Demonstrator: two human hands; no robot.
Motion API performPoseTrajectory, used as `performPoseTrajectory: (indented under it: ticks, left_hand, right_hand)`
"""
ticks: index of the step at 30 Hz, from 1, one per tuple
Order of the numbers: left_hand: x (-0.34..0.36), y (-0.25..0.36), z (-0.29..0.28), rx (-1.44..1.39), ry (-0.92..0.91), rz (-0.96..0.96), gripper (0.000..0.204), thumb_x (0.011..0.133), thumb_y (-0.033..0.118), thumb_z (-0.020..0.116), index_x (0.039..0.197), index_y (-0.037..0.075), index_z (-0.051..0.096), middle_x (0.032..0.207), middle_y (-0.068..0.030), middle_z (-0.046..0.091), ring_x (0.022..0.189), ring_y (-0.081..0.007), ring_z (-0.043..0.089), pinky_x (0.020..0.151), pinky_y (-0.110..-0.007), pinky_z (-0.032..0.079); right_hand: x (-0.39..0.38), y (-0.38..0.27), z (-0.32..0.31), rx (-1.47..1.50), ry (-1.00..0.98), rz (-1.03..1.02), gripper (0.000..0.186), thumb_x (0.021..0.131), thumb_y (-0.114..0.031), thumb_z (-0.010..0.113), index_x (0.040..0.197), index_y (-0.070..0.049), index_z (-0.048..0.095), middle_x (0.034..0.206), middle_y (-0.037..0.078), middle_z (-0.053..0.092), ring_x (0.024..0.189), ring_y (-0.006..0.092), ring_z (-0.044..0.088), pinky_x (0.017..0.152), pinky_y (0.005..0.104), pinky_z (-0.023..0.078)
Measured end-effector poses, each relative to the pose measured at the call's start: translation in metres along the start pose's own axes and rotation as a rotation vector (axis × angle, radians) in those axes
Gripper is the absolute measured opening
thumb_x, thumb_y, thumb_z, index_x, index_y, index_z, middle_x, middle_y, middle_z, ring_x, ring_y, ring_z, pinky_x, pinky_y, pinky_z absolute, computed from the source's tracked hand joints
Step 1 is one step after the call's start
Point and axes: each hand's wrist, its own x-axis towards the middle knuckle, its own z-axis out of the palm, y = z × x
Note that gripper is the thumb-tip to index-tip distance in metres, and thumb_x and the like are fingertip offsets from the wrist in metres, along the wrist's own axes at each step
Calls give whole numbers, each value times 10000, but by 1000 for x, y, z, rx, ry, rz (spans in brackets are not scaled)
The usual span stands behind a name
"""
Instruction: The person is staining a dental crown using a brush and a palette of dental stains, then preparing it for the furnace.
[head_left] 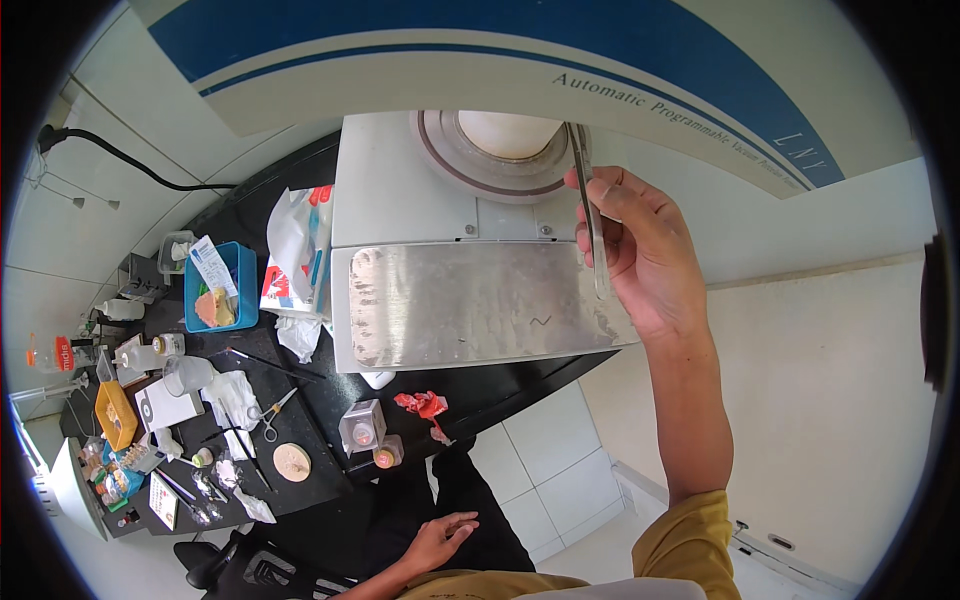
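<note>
Right hand (645, 235): I'm gripping the metal tweezers (597, 240), upper centre, beside the white disc (510, 133)
Left hand (438, 543): I'm resting it loosely uncurled, lower centre
Tweezers: pinching lightly seems best for avoiding knocks

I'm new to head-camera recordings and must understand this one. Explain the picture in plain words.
There is no robot: a person works with two bare hands. A wide fisheye camera on the person's head looks down, so straight edges bend near the rim. The right hand holds long, silver metal tweezers, one end by a grey ring around a white round block on a white boxy machine. The left hand is low, near the lap, with nothing visible in it. Nearer the person lies a flat silver metal panel. The glossy black table also bears a white-and-red tissue pack and a blue plastic tray.
</note>
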Motion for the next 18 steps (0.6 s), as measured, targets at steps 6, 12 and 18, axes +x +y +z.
performPoseTrajectory:
  ticks: [6, 12, 18]
  left_hand:
    - [1, -8, 2, -36, 19, -26, 343, 955, 143, 512, 1264, -3, 523, 1133, -131, 654, 1080, -191, 617, 930, -298, 470]
    - [2, -21, 6, -50, 44, -3, 342, 956, 169, 526, 1260, 13, 538, 1091, -111, 671, 1028, -141, 618, 902, -278, 479]
    - [3, -17, 5, -55, 36, -17, 344, 949, 134, 519, 1258, -18, 521, 1129, -143, 653, 1083, -195, 616, 929, -299, 471]
  right_hand:
    - [0, 2, -1, 1, 0, -10, 240, 866, -187, 620, 990, 19, 622, 731, 18, 612, 602, 87, 588, 544, 187, 468]
    - [-8, 2, 5, 7, 3, 11, 249, 864, -193, 621, 995, 19, 620, 738, 21, 612, 598, 81, 593, 528, 185, 472]
    - [-14, 1, 7, 26, 4, 64, 257, 862, -195, 616, 1006, 18, 615, 756, 29, 609, 597, 81, 600, 530, 182, 483]
